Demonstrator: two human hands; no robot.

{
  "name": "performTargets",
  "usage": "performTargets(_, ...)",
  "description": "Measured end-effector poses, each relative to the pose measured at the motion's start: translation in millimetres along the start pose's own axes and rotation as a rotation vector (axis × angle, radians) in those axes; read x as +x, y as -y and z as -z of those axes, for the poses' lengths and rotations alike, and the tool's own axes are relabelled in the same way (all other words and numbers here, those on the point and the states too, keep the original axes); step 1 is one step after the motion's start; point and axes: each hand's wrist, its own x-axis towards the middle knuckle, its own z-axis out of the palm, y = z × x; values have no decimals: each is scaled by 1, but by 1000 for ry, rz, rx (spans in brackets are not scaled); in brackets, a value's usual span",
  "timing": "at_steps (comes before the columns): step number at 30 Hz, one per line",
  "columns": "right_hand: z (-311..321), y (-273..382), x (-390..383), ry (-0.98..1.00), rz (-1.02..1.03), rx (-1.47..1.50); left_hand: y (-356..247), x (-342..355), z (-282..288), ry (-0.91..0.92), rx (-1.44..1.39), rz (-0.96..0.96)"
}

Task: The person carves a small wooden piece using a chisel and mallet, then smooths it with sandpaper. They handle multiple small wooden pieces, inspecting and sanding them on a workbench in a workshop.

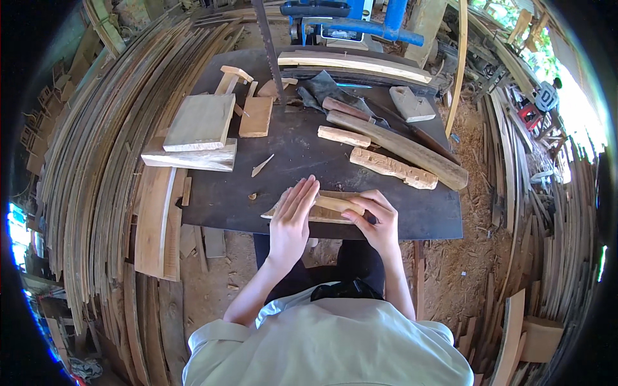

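Note:
Near the front edge of a dark table (290, 161), a narrow, pale piece of wood (333, 203) lies across a flat wooden board (328, 217). My right hand (378, 222) pinches its right end between thumb and fingers. My left hand (293, 215) rests over the left end, its fingers straight and close together, palm turned down; that end is hidden beneath it. A thin pointed wood offcut (261, 166) and a small chip (252, 195) lie beyond my left hand. Past my right hand is a rough-hewn wooden piece (393, 168).
A long wooden bar (399, 148) and a shorter block (344, 136) lie at the right of the table. Boards (199, 122) are stacked at its left. An upright saw blade (269, 51) rises at the back, near a blue machine (386, 26). Timber piles (116, 141) flank the table.

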Motion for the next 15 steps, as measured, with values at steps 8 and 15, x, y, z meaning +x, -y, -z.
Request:
performTargets(8,1,0,4,1,91,-16,-26,9,-22,77,-54,-170)
performTargets(15,1,0,1,8,28,2,1,1,-2,-3,17,-20)
